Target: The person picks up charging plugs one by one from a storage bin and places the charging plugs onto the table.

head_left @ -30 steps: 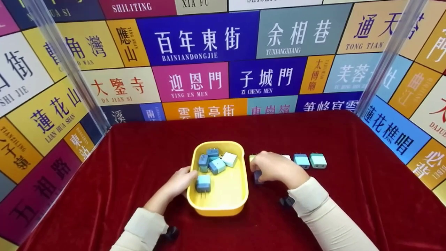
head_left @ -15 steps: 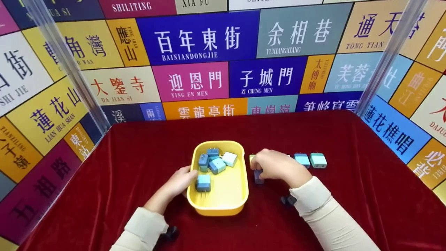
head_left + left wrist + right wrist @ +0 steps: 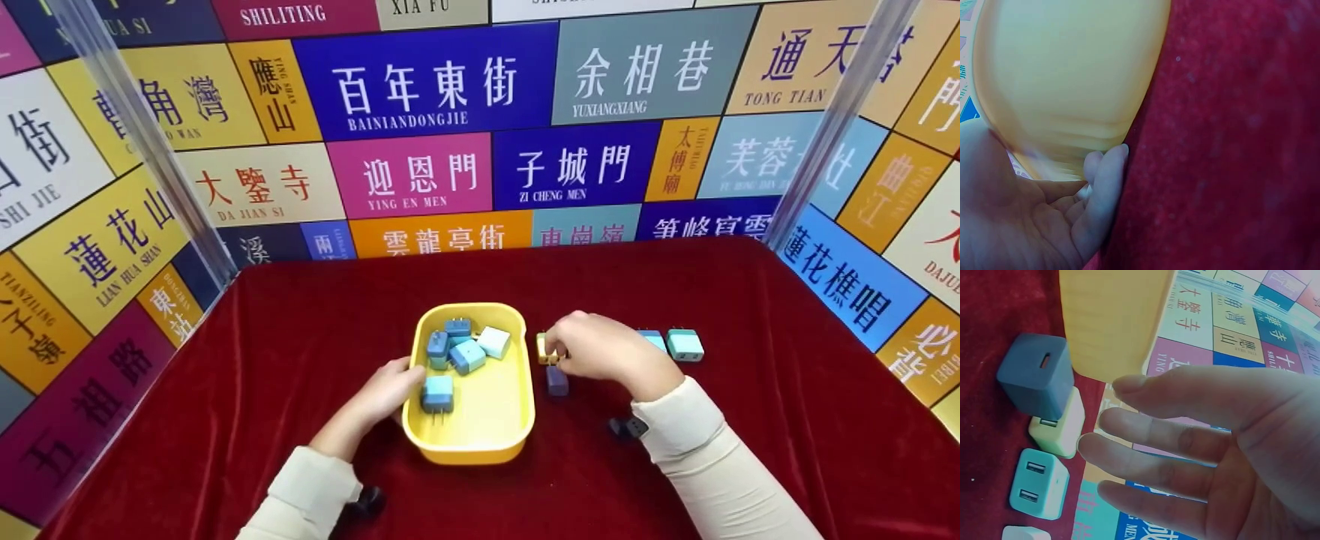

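My left hand (image 3: 386,390) grips the left side of a yellow plastic bin (image 3: 480,442), thumb at the rim; in the left wrist view its fingers (image 3: 1107,185) bend against the bin wall. Several charger plugs in blue, turquoise and white, such as a two-tone charger (image 3: 438,394), lie inside. My right hand (image 3: 604,349) hovers just right of the bin with nothing in it, its fingers loosely extended in the right wrist view. Close to its fingertips are a dark blue charger (image 3: 1039,377), a yellow charger (image 3: 1061,427) and a turquoise two-port charger (image 3: 1039,484).
To the right of my right hand, a blue charger (image 3: 652,341) and a mint charger (image 3: 685,345) continue the row. A white charger (image 3: 1026,533) shows at the right wrist view's bottom edge. Dark red cloth (image 3: 337,300) covers the table, and a sign-printed wall (image 3: 420,90) stands behind.
My right hand has let go of the dark blue charger and shifted slightly right, uncovering it and more of the yellow charger. The left hand and bin stay put.
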The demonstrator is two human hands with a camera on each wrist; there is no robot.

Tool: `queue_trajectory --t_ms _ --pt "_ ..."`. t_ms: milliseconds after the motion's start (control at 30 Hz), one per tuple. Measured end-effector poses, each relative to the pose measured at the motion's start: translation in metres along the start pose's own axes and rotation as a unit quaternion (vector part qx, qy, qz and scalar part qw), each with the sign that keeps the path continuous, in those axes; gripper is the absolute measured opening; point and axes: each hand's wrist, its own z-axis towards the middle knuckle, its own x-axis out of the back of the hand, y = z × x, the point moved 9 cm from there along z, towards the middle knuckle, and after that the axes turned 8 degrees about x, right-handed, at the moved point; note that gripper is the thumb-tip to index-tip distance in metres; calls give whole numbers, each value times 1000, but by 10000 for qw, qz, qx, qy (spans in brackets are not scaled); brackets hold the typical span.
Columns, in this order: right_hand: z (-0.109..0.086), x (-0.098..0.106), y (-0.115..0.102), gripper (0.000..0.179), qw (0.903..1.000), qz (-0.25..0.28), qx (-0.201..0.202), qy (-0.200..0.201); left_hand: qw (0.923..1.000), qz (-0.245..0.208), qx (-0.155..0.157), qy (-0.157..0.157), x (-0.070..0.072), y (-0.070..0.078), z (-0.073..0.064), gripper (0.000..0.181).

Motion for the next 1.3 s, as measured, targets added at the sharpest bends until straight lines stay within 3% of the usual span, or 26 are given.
queue_trajectory --t_ms 300,867,1300 --pt "0 13 -17 17 9990 -312 151 293 10000 -20 -15 -26 0 1 -1 46" --pt "5 20 -61 15 9911 -425 953 822 10000 41 25 2 0 1 0 46" --pt "22 -17 -96 19 9832 -697 1596 541 10000 49 -28 37 1 0 0 46"
